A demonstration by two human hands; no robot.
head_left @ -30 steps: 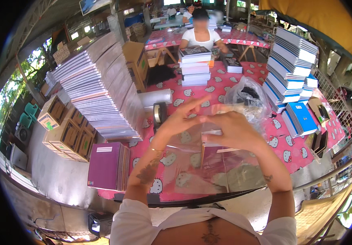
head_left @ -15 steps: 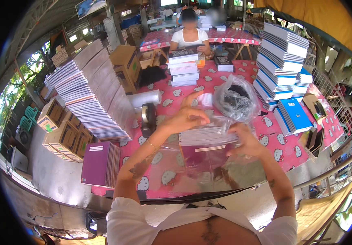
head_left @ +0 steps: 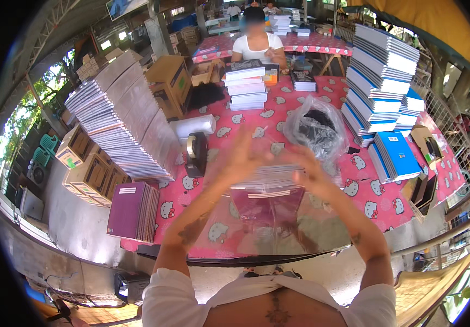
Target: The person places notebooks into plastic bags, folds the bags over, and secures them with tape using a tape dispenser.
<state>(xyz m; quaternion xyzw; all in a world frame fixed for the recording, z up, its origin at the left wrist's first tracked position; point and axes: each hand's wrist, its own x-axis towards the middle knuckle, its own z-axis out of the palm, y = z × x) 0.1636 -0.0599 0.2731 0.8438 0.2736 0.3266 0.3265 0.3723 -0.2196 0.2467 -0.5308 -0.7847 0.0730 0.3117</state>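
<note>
A stack of purple notebooks point(head_left: 262, 203) lies in clear plastic film in front of me, with the notebooks' pale edges turned upward and away. The loose film point(head_left: 278, 231) spreads over the tabletop on the near side. Over the stack's far left corner is my left hand point(head_left: 246, 159), blurred by motion, its fingers spread apart. My right hand point(head_left: 315, 173) hovers at the far right corner, thumb and fingers apart. Neither hand visibly grips anything, though thin film between them would be hard to make out. A black tape dispenser point(head_left: 196, 155) stands left of my left hand.
A tall leaning stack of wrapped notebooks point(head_left: 123, 122) and a purple notebook pile point(head_left: 132, 211) stand left. Right are a tall book stack point(head_left: 379, 82) and blue books point(head_left: 396, 155). A clear bag of black items point(head_left: 319, 131) lies beyond my right hand. A person point(head_left: 257, 46) sits opposite.
My view has shifted a little. Both hands have moved slightly left along with the wrapped purple stack, my left hand now blurred. The person opposite has raised a hand from the books.
</note>
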